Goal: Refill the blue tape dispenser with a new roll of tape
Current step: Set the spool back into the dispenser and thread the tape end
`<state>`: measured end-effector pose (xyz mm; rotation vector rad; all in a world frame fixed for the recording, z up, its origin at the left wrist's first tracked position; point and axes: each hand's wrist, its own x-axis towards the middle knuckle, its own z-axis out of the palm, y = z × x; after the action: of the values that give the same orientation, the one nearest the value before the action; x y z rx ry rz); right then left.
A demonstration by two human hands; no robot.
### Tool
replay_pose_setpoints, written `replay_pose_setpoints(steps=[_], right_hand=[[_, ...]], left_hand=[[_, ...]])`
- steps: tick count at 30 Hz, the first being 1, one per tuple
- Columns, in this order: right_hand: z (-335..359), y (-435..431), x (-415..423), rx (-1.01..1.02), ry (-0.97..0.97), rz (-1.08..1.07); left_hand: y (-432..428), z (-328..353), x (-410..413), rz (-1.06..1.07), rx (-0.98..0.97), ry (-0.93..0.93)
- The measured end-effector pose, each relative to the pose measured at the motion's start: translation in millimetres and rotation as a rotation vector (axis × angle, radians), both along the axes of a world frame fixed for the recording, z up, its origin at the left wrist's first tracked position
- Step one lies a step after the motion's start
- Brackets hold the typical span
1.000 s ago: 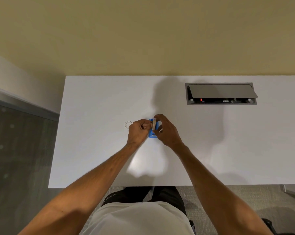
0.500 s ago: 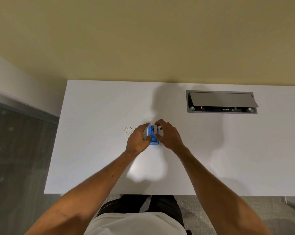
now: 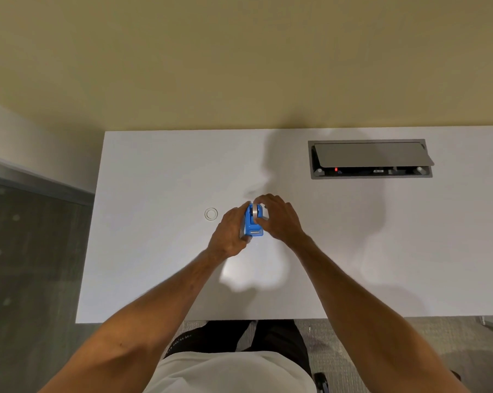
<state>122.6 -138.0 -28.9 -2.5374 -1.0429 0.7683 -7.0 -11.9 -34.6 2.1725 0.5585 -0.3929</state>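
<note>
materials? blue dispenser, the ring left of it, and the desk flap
Blue tape dispenser: looks like moulded plastic, even saturated colour, soft sheen. Ring on the table: probably clear or whitish plastic, pale and see-through at the centre; too small to be sure. Cable-box flap: grey, matte, flat; brushed metal or painted plastic, can't tell which.

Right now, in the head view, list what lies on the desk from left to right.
Small clear ring → left hand → blue tape dispenser → right hand → grey cable box set into the white desk.
</note>
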Motion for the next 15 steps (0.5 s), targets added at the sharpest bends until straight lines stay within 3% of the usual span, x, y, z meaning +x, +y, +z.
replay_pose_setpoints(steps=[15], right_hand=[[-4.2,-0.9,4.3,0.003,0.032,0.029]], left_hand=[[-2.1,-2.7,-4.5,-0.043,0.081,-0.004]])
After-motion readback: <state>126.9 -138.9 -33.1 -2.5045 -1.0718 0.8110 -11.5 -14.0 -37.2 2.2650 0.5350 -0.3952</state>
